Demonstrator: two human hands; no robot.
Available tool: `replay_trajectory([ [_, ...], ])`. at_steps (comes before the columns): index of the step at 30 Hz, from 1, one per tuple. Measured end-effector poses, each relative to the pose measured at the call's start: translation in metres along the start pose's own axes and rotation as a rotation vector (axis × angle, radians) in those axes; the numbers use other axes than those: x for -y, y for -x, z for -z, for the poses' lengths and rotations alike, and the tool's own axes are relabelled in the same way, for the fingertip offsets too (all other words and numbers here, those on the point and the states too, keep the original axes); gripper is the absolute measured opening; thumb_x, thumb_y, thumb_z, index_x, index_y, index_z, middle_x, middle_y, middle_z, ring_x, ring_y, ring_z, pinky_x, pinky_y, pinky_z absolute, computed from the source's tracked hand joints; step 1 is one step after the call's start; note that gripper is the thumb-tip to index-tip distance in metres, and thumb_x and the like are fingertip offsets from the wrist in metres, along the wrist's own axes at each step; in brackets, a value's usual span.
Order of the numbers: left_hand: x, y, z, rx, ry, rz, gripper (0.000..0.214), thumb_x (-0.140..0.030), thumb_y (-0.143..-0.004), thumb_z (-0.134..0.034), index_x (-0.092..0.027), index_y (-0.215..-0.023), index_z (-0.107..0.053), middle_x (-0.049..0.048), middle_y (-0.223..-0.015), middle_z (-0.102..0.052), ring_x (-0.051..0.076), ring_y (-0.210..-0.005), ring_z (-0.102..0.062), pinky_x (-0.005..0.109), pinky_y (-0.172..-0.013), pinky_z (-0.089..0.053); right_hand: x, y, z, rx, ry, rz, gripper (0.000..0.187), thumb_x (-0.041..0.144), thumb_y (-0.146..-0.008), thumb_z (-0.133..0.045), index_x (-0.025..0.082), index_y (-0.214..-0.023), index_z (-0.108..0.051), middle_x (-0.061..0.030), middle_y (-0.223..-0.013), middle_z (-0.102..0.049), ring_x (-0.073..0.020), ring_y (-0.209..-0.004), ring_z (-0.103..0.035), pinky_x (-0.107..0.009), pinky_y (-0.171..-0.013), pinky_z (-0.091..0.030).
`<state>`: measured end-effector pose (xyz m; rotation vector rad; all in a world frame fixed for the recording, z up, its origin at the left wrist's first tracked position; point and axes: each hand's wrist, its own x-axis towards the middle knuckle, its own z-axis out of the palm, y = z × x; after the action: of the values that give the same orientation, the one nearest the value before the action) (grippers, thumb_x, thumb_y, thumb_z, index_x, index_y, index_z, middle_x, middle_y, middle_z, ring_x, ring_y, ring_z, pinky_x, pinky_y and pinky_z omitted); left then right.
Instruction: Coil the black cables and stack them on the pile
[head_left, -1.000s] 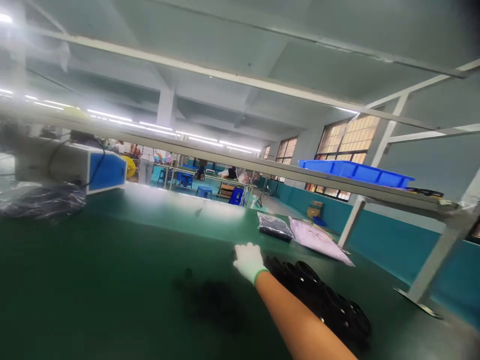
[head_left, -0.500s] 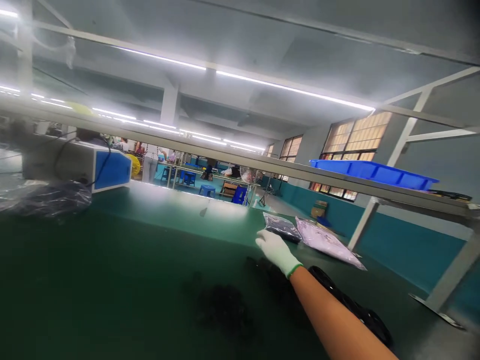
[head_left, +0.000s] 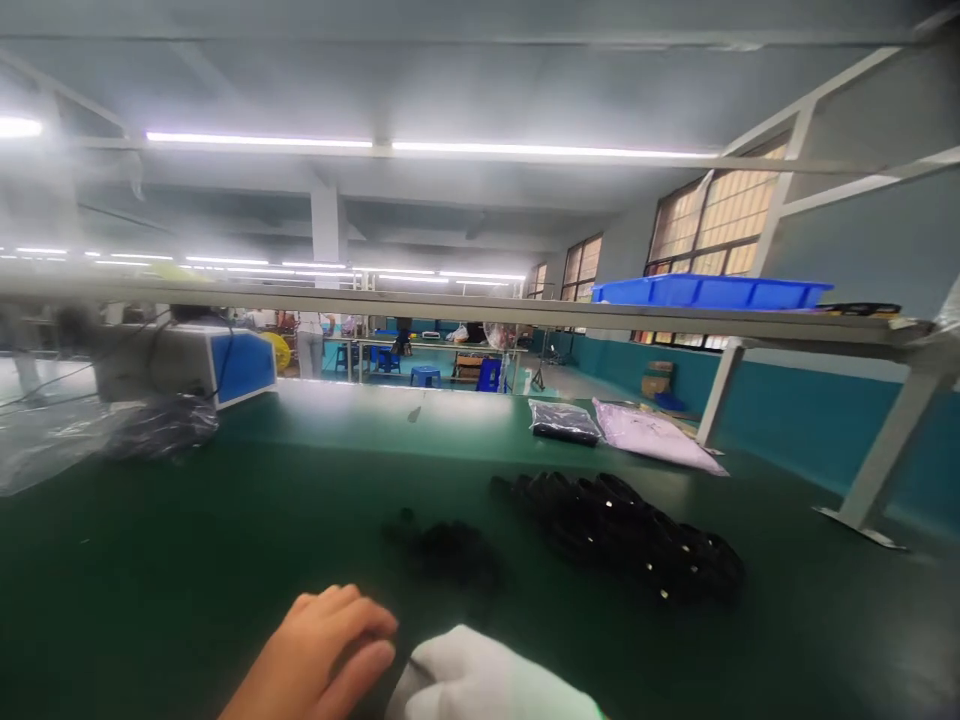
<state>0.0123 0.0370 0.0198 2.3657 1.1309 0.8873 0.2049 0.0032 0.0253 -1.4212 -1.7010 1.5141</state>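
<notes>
My bare left hand [head_left: 322,650] lies low at the bottom edge, fingers curled toward my right hand [head_left: 480,682], which wears a white glove. The two hands touch over the green table mat [head_left: 225,530]; whatever is between them is hidden. The glove is smeared and its fingers do not show. Just beyond the hands sits a small heap of black parts [head_left: 450,550]. A long row of black ring-like parts [head_left: 622,535] lies to its right.
A dark filled bag [head_left: 564,422] and a pale plastic bag [head_left: 652,438] lie at the table's far side. A white and blue machine [head_left: 187,362] and crumpled clear plastic [head_left: 90,440] stand at the left. A blue tray [head_left: 709,291] rests on the overhead shelf.
My gloved right hand has drawn back from the far bags to the near edge. My bare left hand has come into view and met it. The view has tilted level.
</notes>
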Motion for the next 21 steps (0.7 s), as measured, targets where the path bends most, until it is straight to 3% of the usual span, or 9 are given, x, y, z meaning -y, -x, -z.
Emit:
replay_trajectory([
  [4, -0.04, -0.019, 0.013, 0.268, 0.014, 0.016, 0.02, -0.022, -0.086, -0.05, -0.027, -0.078, -0.068, -0.0028, -0.084, -0.064, 0.016, -0.083, -0.055, 0.025, -0.075, -0.038, -0.034, -0.005, -0.007, 0.414, -0.706, 0.126, 0.04, 0.035, -0.068, -0.061, 0.006, -0.094, -0.068, -0.0083, -0.077, -0.065, -0.0107, -0.065, -0.058, -0.019, -0.06, -0.042],
  [6, -0.045, -0.026, 0.012, 0.357, 0.094, 0.002, 0.02, -0.018, -0.084, -0.051, -0.026, -0.077, -0.068, -0.0032, -0.085, -0.063, 0.014, -0.084, -0.054, 0.024, -0.077, -0.037, -0.05, -0.008, -0.017, 0.489, -0.818, 0.193, 0.056, 0.051, -0.076, -0.058, 0.003, -0.104, -0.065, -0.0129, -0.086, -0.066, -0.0123, -0.071, -0.061, -0.021, -0.066, -0.045],
  [8, -0.045, -0.029, 0.009, 0.407, 0.16, -0.024, 0.018, -0.016, -0.083, -0.051, -0.023, -0.075, -0.066, -0.0029, -0.084, -0.061, 0.013, -0.082, -0.054, 0.023, -0.077, -0.037, -0.055, -0.008, -0.02, 0.464, -0.792, 0.205, 0.072, 0.068, -0.078, -0.046, 0.003, -0.103, -0.064, -0.0142, -0.087, -0.066, -0.0133, -0.07, -0.061, -0.023, -0.065, -0.046],
  [10, -0.04, -0.029, 0.005, 0.44, 0.174, -0.037, 0.017, -0.016, -0.081, -0.051, -0.022, -0.074, -0.065, -0.0028, -0.083, -0.061, 0.013, -0.082, -0.054, 0.023, -0.078, -0.037, -0.049, -0.004, -0.009, 0.247, -0.5, 0.141, 0.074, 0.072, -0.079, -0.034, 0.007, -0.095, -0.065, -0.0113, -0.078, -0.066, -0.0136, -0.058, -0.059, -0.024, -0.054, -0.045],
  [12, -0.031, -0.028, -0.001, 0.472, 0.175, -0.009, 0.017, -0.014, -0.079, -0.051, -0.021, -0.075, -0.066, -0.0027, -0.082, -0.061, 0.014, -0.082, -0.054, 0.023, -0.079, -0.038, -0.036, 0.003, 0.02, -0.19, -0.008, 0.076, 0.055, 0.059, -0.085, -0.033, 0.013, -0.093, -0.064, -0.007, -0.075, -0.066, -0.0144, -0.052, -0.058, -0.027, -0.05, -0.044],
  [13, -0.025, -0.028, -0.004, 0.488, 0.186, 0.021, 0.018, -0.013, -0.077, -0.05, -0.021, -0.076, -0.066, -0.0025, -0.082, -0.061, 0.014, -0.082, -0.055, 0.023, -0.078, -0.038, -0.029, 0.006, 0.039, -0.442, 0.173, 0.058, 0.04, 0.047, -0.085, -0.04, 0.016, -0.095, -0.062, -0.0056, -0.078, -0.067, -0.015, -0.055, -0.058, -0.029, -0.055, -0.045],
  [15, -0.011, -0.028, -0.01, 0.51, 0.235, 0.079, 0.02, -0.013, -0.075, -0.05, -0.021, -0.078, -0.068, -0.0019, -0.083, -0.063, 0.014, -0.082, -0.057, 0.022, -0.076, -0.041, -0.018, 0.009, 0.085, -0.682, 0.356, 0.064, 0.025, 0.032, -0.087, -0.044, 0.018, -0.099, -0.061, -0.0043, -0.089, -0.066, -0.0166, -0.08, -0.06, -0.03, -0.076, -0.046],
  [18, 0.011, -0.026, -0.017, 0.532, 0.319, 0.1, 0.017, -0.02, -0.077, -0.052, -0.023, -0.077, -0.069, -0.0019, -0.085, -0.065, 0.015, -0.082, -0.058, 0.02, -0.071, -0.043, -0.008, -0.004, 0.151, -0.805, 0.607, -0.038, 0.019, 0.026, -0.09, -0.047, 0.017, -0.1, -0.061, -0.0043, -0.095, -0.064, -0.0179, -0.09, -0.059, -0.036, -0.085, -0.046],
  [21, 0.031, -0.02, -0.023, 0.513, 0.369, 0.111, 0.015, -0.025, -0.078, -0.054, -0.027, -0.078, -0.068, -0.0036, -0.087, -0.067, 0.014, -0.081, -0.059, 0.018, -0.067, -0.044, -0.005, -0.04, 0.194, -0.777, 0.859, -0.182, 0.022, 0.033, -0.09, -0.054, 0.016, -0.101, -0.061, -0.0061, -0.108, -0.061, -0.0204, -0.101, -0.057, -0.043, -0.09, -0.046],
])
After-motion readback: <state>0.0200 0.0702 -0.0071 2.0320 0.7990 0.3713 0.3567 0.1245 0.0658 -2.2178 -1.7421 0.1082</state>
